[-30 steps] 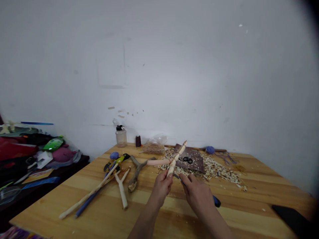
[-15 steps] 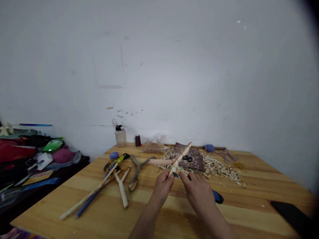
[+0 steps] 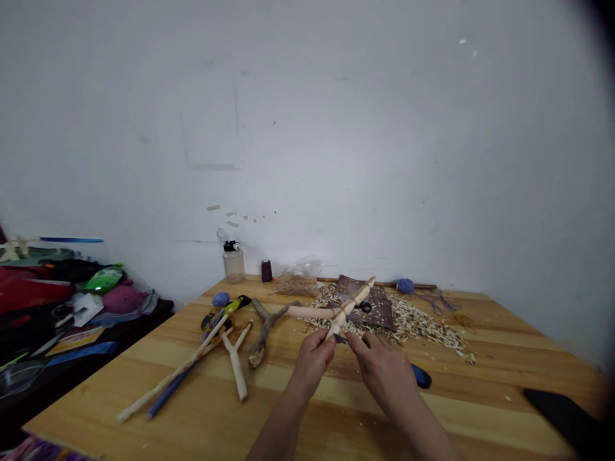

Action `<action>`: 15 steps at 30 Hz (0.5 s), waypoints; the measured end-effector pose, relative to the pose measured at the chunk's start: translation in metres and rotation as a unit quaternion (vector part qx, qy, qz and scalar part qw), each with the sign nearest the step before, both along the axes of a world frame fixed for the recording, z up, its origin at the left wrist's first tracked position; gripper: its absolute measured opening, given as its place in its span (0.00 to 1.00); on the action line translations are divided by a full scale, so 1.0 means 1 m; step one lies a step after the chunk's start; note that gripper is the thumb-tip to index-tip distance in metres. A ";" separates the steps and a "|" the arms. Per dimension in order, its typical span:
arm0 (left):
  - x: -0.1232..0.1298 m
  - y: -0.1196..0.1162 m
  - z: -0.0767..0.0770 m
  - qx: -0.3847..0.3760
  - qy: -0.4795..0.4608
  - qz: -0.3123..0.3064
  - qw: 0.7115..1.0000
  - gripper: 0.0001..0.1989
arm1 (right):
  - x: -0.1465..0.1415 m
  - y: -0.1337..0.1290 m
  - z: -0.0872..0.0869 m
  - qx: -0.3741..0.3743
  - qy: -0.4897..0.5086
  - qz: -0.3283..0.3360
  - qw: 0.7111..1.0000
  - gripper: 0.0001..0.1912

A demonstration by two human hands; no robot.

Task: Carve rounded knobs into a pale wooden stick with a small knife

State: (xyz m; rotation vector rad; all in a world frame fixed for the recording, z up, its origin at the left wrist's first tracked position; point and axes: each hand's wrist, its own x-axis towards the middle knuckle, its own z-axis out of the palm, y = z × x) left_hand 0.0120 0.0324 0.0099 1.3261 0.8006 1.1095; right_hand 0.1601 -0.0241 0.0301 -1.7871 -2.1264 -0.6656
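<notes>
Peeled forked branch (image 3: 350, 310) grasped by the left hand (image 3: 312, 366) above the bench (image 3: 288, 400); blue-handled knife (image 3: 421, 377) clenched in the right hand (image 3: 384, 372), blade set against the wood

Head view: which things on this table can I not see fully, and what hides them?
Head view:
Blue-handled knife: middle hidden by the right hand.
Peeled forked stick: lower end hidden by the left hand.
Scissors: partly hidden by the peeled forked stick.
Black object: far end lost in the dark right edge.
</notes>
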 end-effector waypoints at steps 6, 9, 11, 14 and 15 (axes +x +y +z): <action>0.001 0.000 0.001 -0.018 -0.005 0.005 1.000 0.11 | 0.002 0.001 -0.001 0.007 -0.007 0.010 1.000 0.20; 0.000 -0.001 0.002 -0.023 0.004 0.007 1.000 0.10 | 0.002 0.001 0.000 0.007 -0.007 0.015 1.000 0.20; 0.000 -0.001 0.002 -0.019 0.003 0.004 1.000 0.10 | 0.002 0.001 0.000 0.009 -0.007 0.019 1.000 0.20; 0.000 0.000 0.001 -0.011 -0.006 -0.004 1.000 0.09 | 0.002 0.000 0.001 0.011 -0.009 0.019 1.000 0.20; 0.000 0.000 0.000 -0.008 -0.008 -0.007 1.000 0.09 | 0.002 0.000 0.001 0.013 -0.009 0.017 1.000 0.20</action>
